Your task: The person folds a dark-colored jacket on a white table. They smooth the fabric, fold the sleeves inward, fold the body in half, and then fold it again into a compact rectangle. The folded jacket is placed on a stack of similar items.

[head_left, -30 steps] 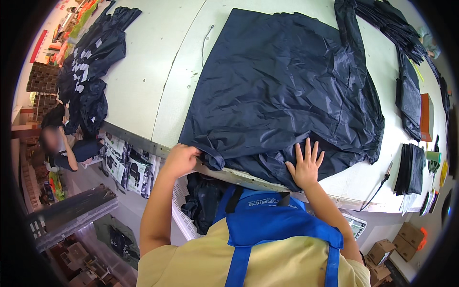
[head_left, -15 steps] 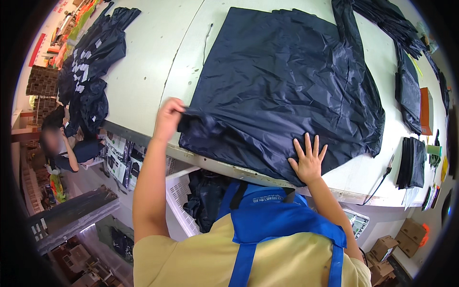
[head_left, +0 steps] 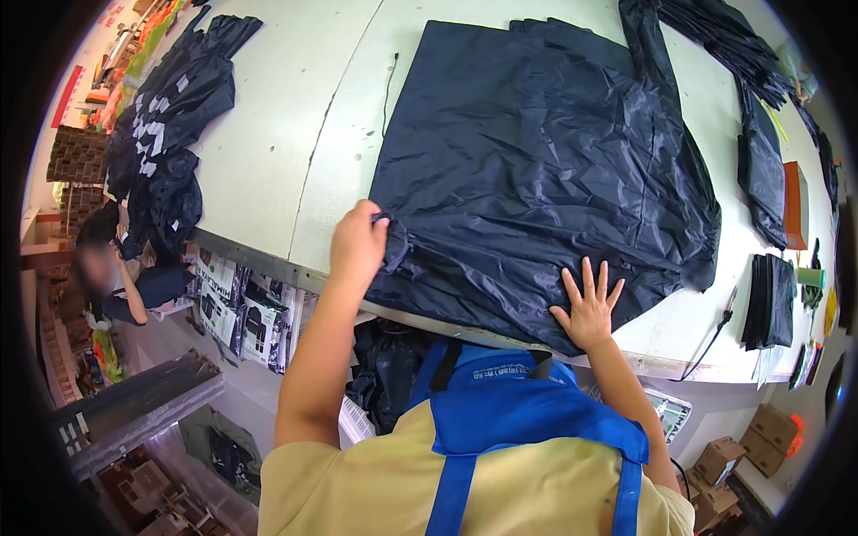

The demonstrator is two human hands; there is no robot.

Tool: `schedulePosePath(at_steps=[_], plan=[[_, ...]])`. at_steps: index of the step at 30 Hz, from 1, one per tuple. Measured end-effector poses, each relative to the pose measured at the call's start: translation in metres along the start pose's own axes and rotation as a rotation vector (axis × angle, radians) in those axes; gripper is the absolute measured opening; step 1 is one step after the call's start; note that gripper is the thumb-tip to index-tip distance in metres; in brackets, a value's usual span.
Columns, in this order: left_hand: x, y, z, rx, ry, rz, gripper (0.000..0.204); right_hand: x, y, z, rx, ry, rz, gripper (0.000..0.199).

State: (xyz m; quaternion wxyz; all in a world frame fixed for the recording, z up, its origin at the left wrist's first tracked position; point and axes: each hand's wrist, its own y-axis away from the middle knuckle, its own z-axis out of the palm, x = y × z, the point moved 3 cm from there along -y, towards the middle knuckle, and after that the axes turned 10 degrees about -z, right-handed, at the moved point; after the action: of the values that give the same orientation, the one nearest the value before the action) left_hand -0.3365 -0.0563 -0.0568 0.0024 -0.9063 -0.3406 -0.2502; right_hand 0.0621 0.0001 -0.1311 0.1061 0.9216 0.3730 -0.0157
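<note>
A large dark navy garment (head_left: 518, 143) of thin, shiny fabric lies spread over the white table, with one sleeve (head_left: 645, 40) reaching toward the far edge. My left hand (head_left: 358, 239) pinches a bunched end of its cloth at the near left corner, lifted a little off the rest. Flat on the near right part, my right hand (head_left: 591, 308) presses the fabric with its fingers spread. Creases run across the cloth between both hands. Whether the bunched end is a cuff or a hem I cannot tell.
A heap of dark garments with white tags (head_left: 152, 125) lies at the table's left. At the right are folded dark pieces (head_left: 769, 299), an orange box (head_left: 794, 205) and a green spool (head_left: 811, 278). Another person (head_left: 116, 277) is at the far left. Cardboard boxes (head_left: 719, 457) stand below right.
My left hand has moved right and slightly nearer, drawing the bunched cloth inward along the left edge. My right hand has stayed pressed on the garment, shifting only slightly.
</note>
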Motion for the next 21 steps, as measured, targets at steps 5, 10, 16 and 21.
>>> schedulePosePath(at_steps=[5, 10, 16, 21], plan=[[-0.009, 0.027, 0.005, 0.126, 0.639, 0.072, 0.009, 0.025, 0.013, 0.011, 0.049, -0.015, 0.292, 0.074], [-0.075, 0.029, 0.057, 0.138, 0.256, 0.275, 0.008, 0.063, 0.024, 0.025, 0.047, 0.095, 0.622, 0.07], [-0.05, 0.053, 0.033, 0.205, -0.029, 0.299, 0.023, 0.074, 0.044, 0.018, 0.278, -0.1, 0.457, 0.066], [-0.063, 0.098, 0.022, -0.141, -0.066, 0.651, 0.044, 0.062, 0.112, -0.012, 0.18, -0.218, -0.104, 0.054]])
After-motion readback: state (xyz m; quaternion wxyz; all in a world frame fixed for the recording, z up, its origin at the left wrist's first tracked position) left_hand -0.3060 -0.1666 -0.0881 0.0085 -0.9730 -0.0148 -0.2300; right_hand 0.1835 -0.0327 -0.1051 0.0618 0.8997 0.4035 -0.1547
